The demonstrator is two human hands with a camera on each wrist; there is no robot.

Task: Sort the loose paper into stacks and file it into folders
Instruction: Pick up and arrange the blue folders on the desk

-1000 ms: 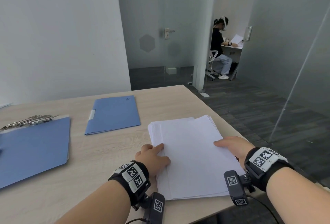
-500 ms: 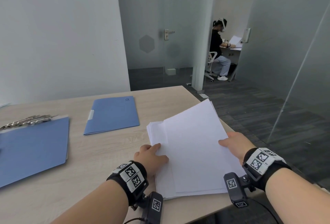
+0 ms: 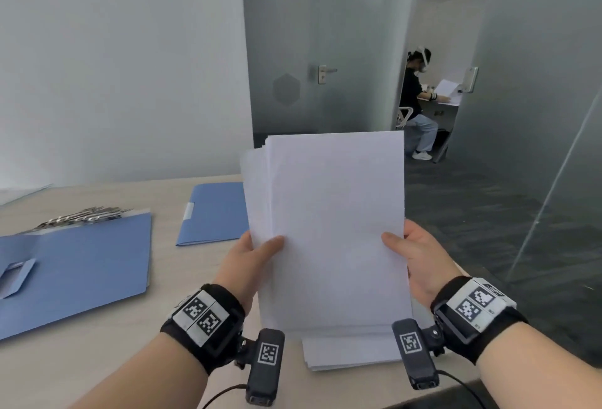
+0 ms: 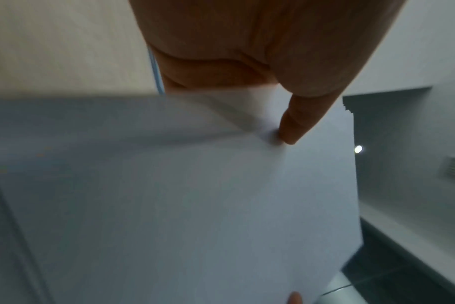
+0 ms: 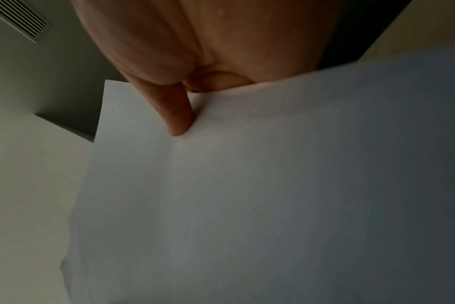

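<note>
While held upright above the table, the paper stack is pinched at its side edges: left hand with thumb on the front face, right hand likewise, other fingers hidden behind. More sheets lie flat beneath the stack. Two blue folders are seen left of the stack.

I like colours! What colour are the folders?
Blue: both folders, clearest in the head view.

Office: frosted glass partitions, glass door with lever handle, grey carpet, blue folders on wood-grain surface, seated person at desk beyond.
</note>
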